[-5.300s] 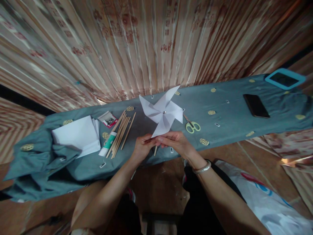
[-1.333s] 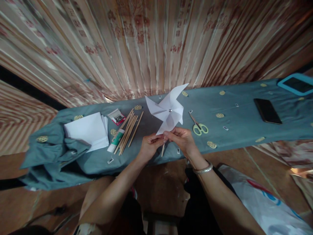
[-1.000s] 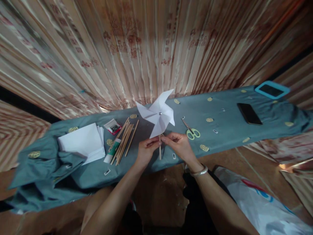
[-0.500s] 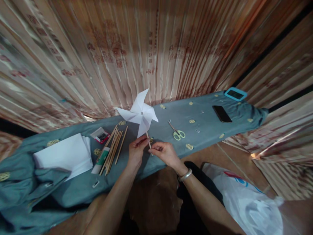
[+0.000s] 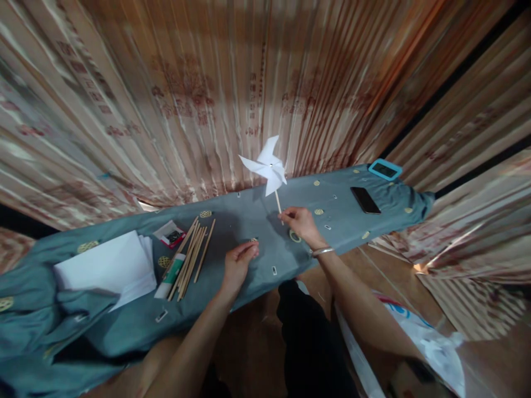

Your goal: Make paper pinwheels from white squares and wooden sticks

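A white paper pinwheel (image 5: 265, 167) stands upright on a thin wooden stick (image 5: 278, 202), with a small shiny pin at its centre. My right hand (image 5: 302, 224) pinches the stick near its lower end and wears a silver bracelet. Away from the pinwheel, my left hand (image 5: 239, 265) hovers low over the cloth, thumb and fingers drawn together with nothing visible in them. The pale green scissors (image 5: 295, 236) are mostly hidden behind my right hand; part of a handle loop shows.
On the cloth-covered table (image 5: 249, 218) lie white paper sheets (image 5: 108, 268), wooden sticks (image 5: 193, 260), a glue stick (image 5: 171, 276) and a small packet (image 5: 170, 234). A black phone (image 5: 365, 200) and a blue-framed device (image 5: 385, 169) lie right. A plastic bag (image 5: 440, 342) is on the floor.
My left hand has let go of the pinwheel's stick. My right hand has carried the pinwheel up and to the right, now covering most of the scissors.
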`<state>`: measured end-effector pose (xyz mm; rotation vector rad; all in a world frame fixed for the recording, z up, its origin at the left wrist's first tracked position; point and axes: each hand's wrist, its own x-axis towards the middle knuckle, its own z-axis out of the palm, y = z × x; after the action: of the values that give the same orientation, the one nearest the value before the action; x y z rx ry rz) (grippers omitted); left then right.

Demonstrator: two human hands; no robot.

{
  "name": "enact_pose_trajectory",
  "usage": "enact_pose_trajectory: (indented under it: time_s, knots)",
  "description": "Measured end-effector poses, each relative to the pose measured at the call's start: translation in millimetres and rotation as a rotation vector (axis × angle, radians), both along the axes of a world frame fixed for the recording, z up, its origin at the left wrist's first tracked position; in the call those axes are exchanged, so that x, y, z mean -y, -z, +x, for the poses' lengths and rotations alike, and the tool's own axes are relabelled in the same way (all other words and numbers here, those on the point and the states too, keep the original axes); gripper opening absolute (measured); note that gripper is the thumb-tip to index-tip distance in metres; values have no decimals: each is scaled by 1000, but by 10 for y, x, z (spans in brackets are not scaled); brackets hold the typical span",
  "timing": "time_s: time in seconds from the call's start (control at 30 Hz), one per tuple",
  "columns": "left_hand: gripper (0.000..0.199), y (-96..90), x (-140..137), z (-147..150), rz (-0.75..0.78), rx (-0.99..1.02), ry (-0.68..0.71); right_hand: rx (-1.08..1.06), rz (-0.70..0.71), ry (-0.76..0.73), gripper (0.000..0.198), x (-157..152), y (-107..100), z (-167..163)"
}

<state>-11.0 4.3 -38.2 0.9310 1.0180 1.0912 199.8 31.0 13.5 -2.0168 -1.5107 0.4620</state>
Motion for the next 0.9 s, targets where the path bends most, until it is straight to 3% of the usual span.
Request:
enact_pose_trajectory:
  time_s: [0.23,0.4,0.63,0.9]
  knots:
    - [25,20,68,-93,38,-67,87,395,-181,174,23,-86,-9,997]
    - [21,56,107,-80,70,-127,103,569,-321,228,25,-147,85,1477]
    - [21,107,178,-28,72,-139,133,671,-426,263,32,-184,267,1856]
    - [21,109,209,-48,49,-145,139,673,-466,282,39,-221,417,2034]
